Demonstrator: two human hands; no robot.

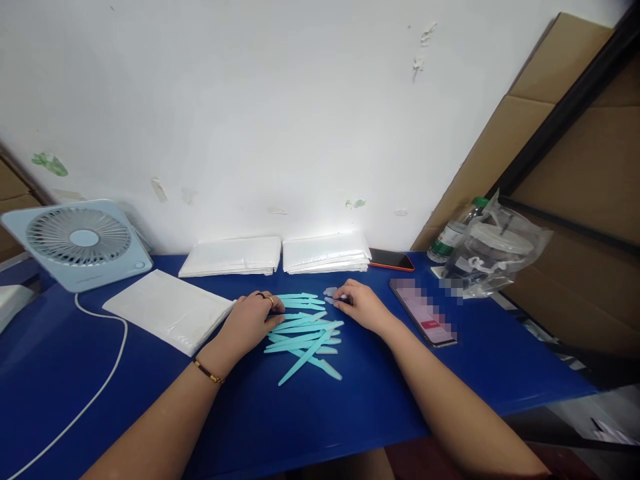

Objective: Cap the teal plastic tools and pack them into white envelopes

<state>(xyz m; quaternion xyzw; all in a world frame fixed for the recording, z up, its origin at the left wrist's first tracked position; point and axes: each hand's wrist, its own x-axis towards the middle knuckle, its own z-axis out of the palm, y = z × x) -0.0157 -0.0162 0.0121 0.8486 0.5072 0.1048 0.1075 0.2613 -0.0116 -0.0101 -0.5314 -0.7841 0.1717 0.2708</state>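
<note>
A loose pile of several light-blue plastic sticks (pixel 305 333) lies on the blue table (pixel 350 413) in front of me. My left hand (pixel 253 320) rests on the left side of the pile, fingers curled on the sticks, with a ring on one finger and a bracelet on the wrist. At the pile's upper right, my right hand (pixel 361 305) pinches the tip of one stick between its fingertips.
Two stacks of white bags (pixel 230 257) (pixel 325 252) lie by the wall, a third (pixel 170 308) to my left. A small blue fan (pixel 80 243) with a white cable stands far left. Two phones (pixel 424 312) (pixel 391 259), a water bottle (pixel 453 233) and a clear bag (pixel 500 250) sit at right.
</note>
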